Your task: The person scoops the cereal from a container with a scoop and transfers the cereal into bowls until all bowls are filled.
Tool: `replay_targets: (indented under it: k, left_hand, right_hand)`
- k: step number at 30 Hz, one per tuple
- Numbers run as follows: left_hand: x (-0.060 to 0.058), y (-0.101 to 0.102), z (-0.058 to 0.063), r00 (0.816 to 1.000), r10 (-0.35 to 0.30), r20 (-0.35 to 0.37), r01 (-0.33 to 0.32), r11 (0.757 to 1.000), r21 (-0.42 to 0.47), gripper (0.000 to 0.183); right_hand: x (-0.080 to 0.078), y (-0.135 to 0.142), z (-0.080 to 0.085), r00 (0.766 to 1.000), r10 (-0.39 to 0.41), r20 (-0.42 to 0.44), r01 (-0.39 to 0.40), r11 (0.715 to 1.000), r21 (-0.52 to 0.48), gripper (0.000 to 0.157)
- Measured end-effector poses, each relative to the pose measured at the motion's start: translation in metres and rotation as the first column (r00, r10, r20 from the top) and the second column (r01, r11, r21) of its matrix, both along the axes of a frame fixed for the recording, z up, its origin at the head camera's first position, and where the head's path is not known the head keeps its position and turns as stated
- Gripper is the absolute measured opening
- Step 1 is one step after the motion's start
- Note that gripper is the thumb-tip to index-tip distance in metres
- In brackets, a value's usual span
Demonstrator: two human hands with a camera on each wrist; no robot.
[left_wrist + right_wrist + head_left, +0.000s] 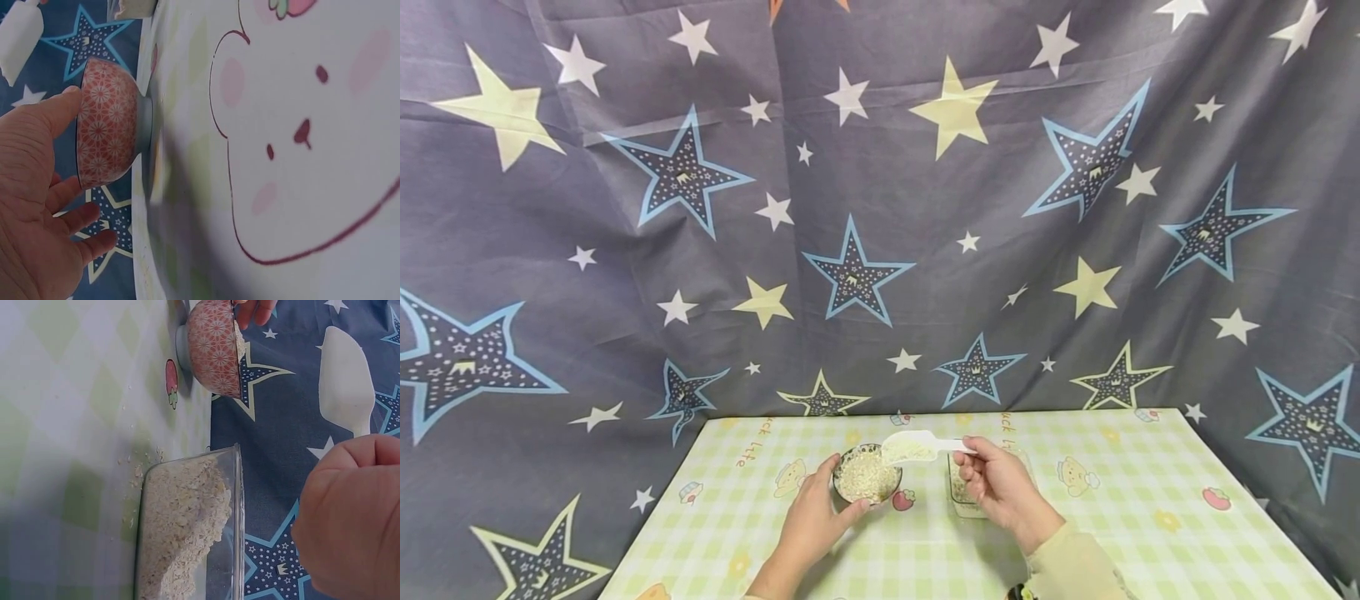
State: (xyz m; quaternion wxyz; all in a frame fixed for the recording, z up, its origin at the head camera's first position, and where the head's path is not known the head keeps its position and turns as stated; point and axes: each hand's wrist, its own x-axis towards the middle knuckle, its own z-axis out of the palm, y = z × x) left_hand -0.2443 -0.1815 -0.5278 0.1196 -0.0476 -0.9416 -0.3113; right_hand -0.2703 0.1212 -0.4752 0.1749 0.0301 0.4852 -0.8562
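A red-patterned bowl point(107, 122) filled with oat flakes point(867, 478) stands upright on the table. My left hand point(814, 518) holds it at the rim, thumb on the near side and fingers on the far left. In my right hand point(1003, 490) is the handle of a white scoop point(347, 381), gripped with curled fingers. The scoop's head points left, raised by the bowl's right rim, and pale flakes show in it in the head view. Below the right hand sits a clear rectangular container point(237, 512) partly filled with oat flakes, its right part hidden by that hand in the head view.
A green-and-white checked tablecloth point(700, 521) with cartoon prints covers the table. Some loose flakes point(137, 478) lie beside the container. A dark curtain point(880, 183) with stars hangs just behind the table's far edge.
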Motion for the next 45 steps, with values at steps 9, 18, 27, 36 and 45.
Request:
replay_targets:
  k: [9,18,27,36,45]
  left_hand:
    - [-0.001,0.000,0.004,0.999,0.007,0.036,-0.008,1.000,0.008,0.103]
    - [-0.003,-0.001,0.006,0.998,0.010,0.064,-0.012,0.999,0.031,0.104]
    - [-0.003,-0.002,0.005,0.997,0.002,0.078,-0.005,0.999,0.040,0.104]
    - [-0.003,-0.001,0.008,0.995,0.005,0.102,-0.011,0.999,0.052,0.104]
    - [-0.003,0.000,0.010,0.995,0.010,0.096,-0.015,0.999,0.048,0.102]
  right_hand:
    - [-0.004,-0.009,-0.004,0.999,-0.029,-0.034,0.031,0.997,0.069,0.012]
    - [-0.003,-0.021,-0.002,0.993,-0.090,-0.078,0.104,0.975,0.199,0.014]
    - [0.001,-0.031,0.004,0.984,-0.081,-0.158,0.128,0.941,0.315,0.024]
    - [0.002,-0.042,0.003,0.967,-0.086,-0.242,0.185,0.887,0.424,0.027]
    - [0.006,-0.045,0.009,0.960,-0.082,-0.268,0.198,0.877,0.439,0.024]
